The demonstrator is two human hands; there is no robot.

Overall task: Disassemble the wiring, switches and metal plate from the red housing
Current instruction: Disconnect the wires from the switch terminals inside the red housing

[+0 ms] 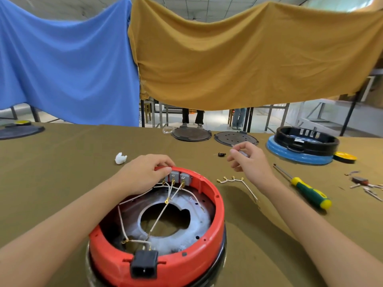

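Note:
The red housing point(215, 206) sits upside down near the table's front edge. Inside it lies a whitish metal plate point(199, 222) with a large hole. White wires point(165, 204) run from grey switches point(180, 178) on the far wall to a black power socket point(144, 264) at the near wall. My left hand point(143, 172) grips the far rim beside the switches, fingers curled over it. Raised above the table to the right of the housing, my right hand point(248, 160) pinches a small grey part point(242, 152). A removed wire set point(234, 181) lies right of the housing.
A green-and-yellow screwdriver point(306, 189) lies to the right, with small loose parts point(364, 183) beyond it. A blue-and-black housing point(300, 148) and two dark round plates point(191, 134) stand at the back. A white plastic piece point(120, 158) and a small black part point(221, 154) lie mid-table.

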